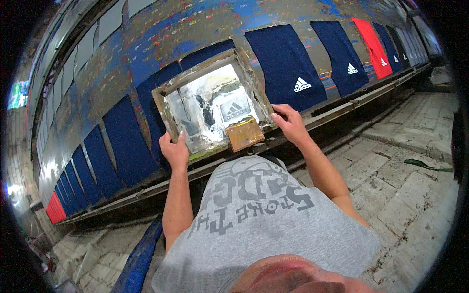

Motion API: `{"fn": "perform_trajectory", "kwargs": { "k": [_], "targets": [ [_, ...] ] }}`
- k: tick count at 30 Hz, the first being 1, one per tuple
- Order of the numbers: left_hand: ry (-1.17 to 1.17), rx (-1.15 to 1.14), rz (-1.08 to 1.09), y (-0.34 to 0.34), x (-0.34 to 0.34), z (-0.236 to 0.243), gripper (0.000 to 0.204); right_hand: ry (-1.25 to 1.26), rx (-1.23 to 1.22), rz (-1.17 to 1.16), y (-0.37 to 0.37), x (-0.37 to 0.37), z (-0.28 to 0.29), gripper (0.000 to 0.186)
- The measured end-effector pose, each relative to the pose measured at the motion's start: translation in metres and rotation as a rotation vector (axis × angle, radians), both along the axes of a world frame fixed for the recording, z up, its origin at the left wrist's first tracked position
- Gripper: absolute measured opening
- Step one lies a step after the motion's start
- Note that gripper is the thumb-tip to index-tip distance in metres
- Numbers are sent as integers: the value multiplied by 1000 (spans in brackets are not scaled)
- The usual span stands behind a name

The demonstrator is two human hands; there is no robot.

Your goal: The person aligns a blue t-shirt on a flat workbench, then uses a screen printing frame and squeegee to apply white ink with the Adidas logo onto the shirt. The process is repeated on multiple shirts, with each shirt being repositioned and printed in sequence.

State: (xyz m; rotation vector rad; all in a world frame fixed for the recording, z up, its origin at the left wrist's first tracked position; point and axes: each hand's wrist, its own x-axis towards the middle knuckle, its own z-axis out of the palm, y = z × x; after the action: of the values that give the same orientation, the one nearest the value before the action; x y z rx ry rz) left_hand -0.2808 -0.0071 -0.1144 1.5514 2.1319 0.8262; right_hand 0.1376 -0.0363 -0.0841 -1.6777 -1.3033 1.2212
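A square printing screen (191,115) with a worn frame, smeared pale mesh and a small logo stencil lies over dark navy fabric pieces on the long bench. My left hand (174,146) grips its left side near the bottom corner, thumb on the frame. My right hand (289,122) is closed on its right edge. A tan, rectangular piece (245,134) sits at the screen's lower right. Right of the screen lie navy panels (284,58) with white printed logos; plain navy panels (126,144) lie to the left.
The long, paint-spattered bench (210,19) curves across the view, with red panels (369,39) among the navy ones and a rail (342,107) along its front edge. My body is against that edge. A paved floor (391,176) and a long blue item (141,254) show below.
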Motion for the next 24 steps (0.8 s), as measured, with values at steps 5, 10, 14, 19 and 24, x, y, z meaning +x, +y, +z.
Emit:
{"fn": "perform_trajectory", "kwargs": {
  "k": [5,10,14,19,24],
  "targets": [
    [15,-77,-12,1,7,13,67,-348,600,377,-14,-28,37,49],
    [280,32,-230,-32,24,27,121,-509,659,650,-6,-50,46,42],
    [226,-112,-285,-52,35,38,135,-513,647,630,3,-63,49,42],
    [167,-139,-273,-52,39,43,131,-552,524,719,29,-76,60,42],
    [184,-144,-282,-54,40,45,122,-487,496,757,21,-62,65,43]
  ]
}}
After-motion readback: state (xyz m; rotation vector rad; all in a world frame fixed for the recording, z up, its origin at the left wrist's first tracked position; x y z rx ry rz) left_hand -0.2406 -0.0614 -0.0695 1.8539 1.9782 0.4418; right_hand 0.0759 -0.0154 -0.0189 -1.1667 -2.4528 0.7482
